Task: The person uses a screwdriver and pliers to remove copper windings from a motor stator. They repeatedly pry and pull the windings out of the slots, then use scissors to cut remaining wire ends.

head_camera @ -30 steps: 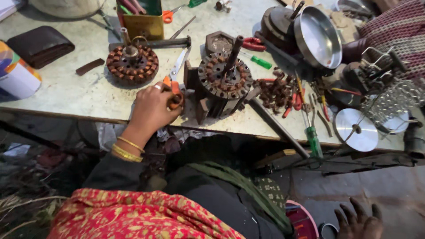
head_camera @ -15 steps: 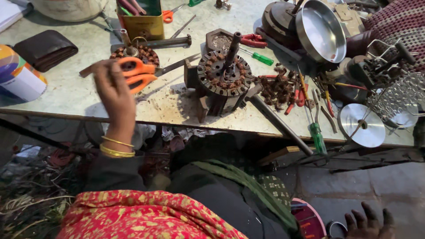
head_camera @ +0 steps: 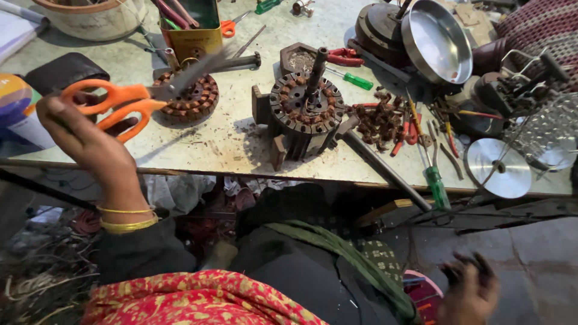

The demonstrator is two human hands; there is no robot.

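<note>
My left hand [head_camera: 90,144] is raised over the left end of the workbench and holds orange-handled scissors [head_camera: 129,102], blades pointing right and blurred. Below the blades lies a round copper-wound coil [head_camera: 195,99]. A dark motor stator with a shaft [head_camera: 304,111] stands at the bench's middle, well right of that hand. My right hand [head_camera: 469,292] hangs low at the bottom right, below the bench, blurred, fingers spread, with nothing seen in it.
A yellow tin of tools [head_camera: 189,30], a dark wallet [head_camera: 63,72], a steel bowl [head_camera: 436,39], a metal disc [head_camera: 500,168], green-handled screwdrivers [head_camera: 436,186], a long metal rod [head_camera: 385,171] and scattered copper scraps [head_camera: 379,120] crowd the bench [head_camera: 235,144]. Tangled wire lies on the floor at left [head_camera: 36,265].
My left hand picked the scissors up from the bench beside the stator and swung them up and left. My right hand stayed low at the bottom right.
</note>
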